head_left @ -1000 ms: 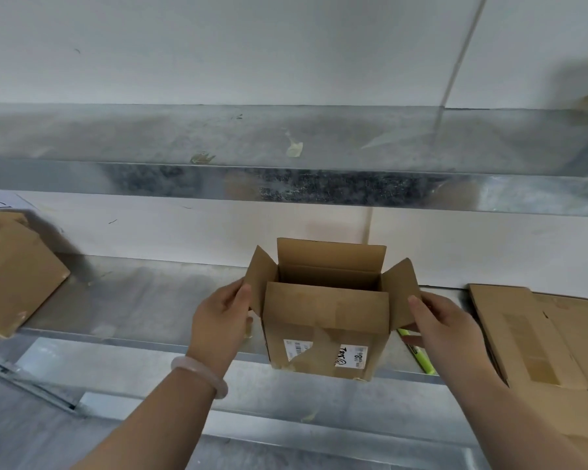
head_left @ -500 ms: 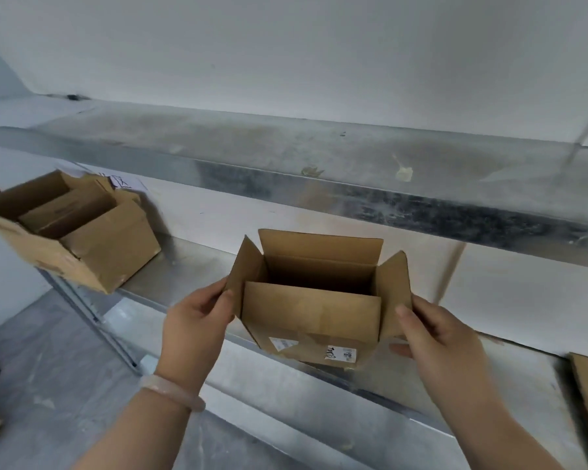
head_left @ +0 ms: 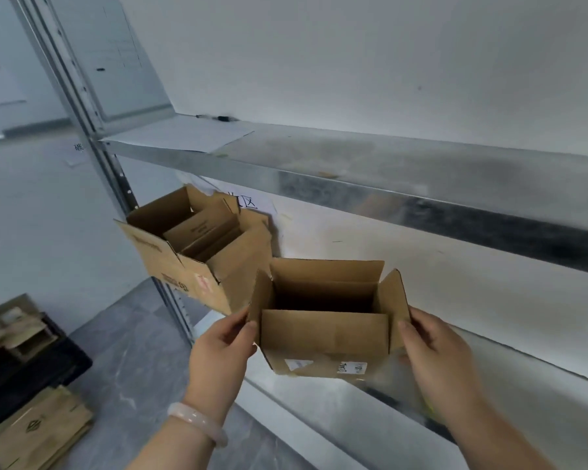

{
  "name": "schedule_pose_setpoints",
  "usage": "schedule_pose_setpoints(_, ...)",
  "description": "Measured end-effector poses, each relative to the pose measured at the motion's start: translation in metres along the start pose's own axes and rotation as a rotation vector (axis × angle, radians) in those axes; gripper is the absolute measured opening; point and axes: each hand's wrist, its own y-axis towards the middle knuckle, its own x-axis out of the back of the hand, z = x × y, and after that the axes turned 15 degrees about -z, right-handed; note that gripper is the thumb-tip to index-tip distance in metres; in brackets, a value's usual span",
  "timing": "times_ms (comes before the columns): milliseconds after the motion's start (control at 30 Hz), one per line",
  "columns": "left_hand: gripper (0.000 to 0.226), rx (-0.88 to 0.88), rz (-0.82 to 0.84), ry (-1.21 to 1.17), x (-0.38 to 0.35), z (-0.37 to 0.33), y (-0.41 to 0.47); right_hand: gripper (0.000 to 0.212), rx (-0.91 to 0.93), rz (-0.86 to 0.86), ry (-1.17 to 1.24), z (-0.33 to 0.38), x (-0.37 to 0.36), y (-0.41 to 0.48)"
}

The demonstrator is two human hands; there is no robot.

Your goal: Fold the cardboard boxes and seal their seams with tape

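A small brown cardboard box (head_left: 325, 337) with its four top flaps standing open is held in the air above the front edge of the lower metal shelf (head_left: 510, 378). My left hand (head_left: 221, 351) grips its left side, thumb on the left flap. On the opposite side my right hand (head_left: 435, 351) holds the box, thumb against the right flap. White labels show on the box's front face. A bigger open cardboard box (head_left: 197, 249) stands at the shelf's left end with a smaller box nested inside it.
An upper metal shelf (head_left: 387, 171) runs across above the boxes, with a white wall behind. The shelf's upright post (head_left: 116, 171) stands at the left. On the grey floor at lower left lie flattened cardboard boxes (head_left: 38, 432) beside a dark crate (head_left: 31, 364).
The view has swung left along the shelf. Both hands have carried the small box to the left, close to the bigger open box. The grip on both sides is unchanged.
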Motion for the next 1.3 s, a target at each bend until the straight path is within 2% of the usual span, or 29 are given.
schedule_pose_setpoints(133,0.021,0.031,0.024,0.013,0.014,0.012,0.042,0.018,0.015,0.050,-0.164,0.018,-0.058,0.027)
schedule_pose_setpoints(267,0.030,0.060,0.063,0.039,0.009,0.022,0.064,0.026,0.052,0.037,-0.225,0.028,-0.099,0.059)
schedule_pose_setpoints(433,0.027,0.012,0.119,0.050,0.002,0.030,0.081,0.033,-0.049,0.074,-0.067,0.033,-0.133,0.087)
schedule_pose_setpoints(500,0.035,-0.027,0.171,0.110,0.000,0.031,0.086,0.056,-0.109,0.029,0.054,0.030,-0.140,0.081)
schedule_pose_setpoints(533,0.044,-0.053,0.183,0.127,0.000,0.032,0.088,0.067,-0.147,-0.026,0.092,0.025,-0.141,0.075)
schedule_pose_setpoints(600,0.066,-0.160,0.186,0.187,0.001,0.034,0.095,0.066,-0.227,-0.120,0.122,0.011,-0.145,0.060)
schedule_pose_setpoints(633,0.075,-0.248,0.183,0.240,0.002,0.035,0.099,0.058,-0.270,-0.107,0.140,0.005,-0.148,0.054)
schedule_pose_setpoints(700,0.082,-0.447,0.182,0.375,0.003,0.038,0.105,0.047,-0.340,0.043,0.179,-0.008,-0.160,0.045)
schedule_pose_setpoints(800,0.072,-0.691,0.108,0.563,0.002,0.042,0.110,0.049,-0.349,0.254,0.225,-0.009,-0.178,0.043)
schedule_pose_setpoints(900,0.065,-0.817,0.035,0.636,0.000,0.042,0.117,0.051,-0.273,0.375,0.169,-0.004,-0.192,0.051)
schedule_pose_setpoints(967,0.060,-0.869,0.049,0.642,-0.002,0.040,0.124,0.069,-0.220,0.442,0.113,-0.002,-0.201,0.052)
schedule_pose_setpoints(1033,0.058,-0.891,0.082,0.666,-0.003,0.037,0.131,0.086,-0.177,0.469,0.068,0.001,-0.211,0.052)
schedule_pose_setpoints(1100,0.058,-0.890,0.096,0.681,-0.002,0.035,0.136,0.092,-0.147,0.482,0.046,0.006,-0.219,0.051)
schedule_pose_setpoints(1200,0.058,-0.898,0.114,0.695,0.004,0.032,0.143,0.094,-0.142,0.458,0.028,0.014,-0.222,0.049)
schedule_pose_setpoints(1300,0.054,-0.980,0.158,0.645,0.007,0.023,0.145,0.084,-0.058,0.382,0.000,0.021,-0.208,0.039)
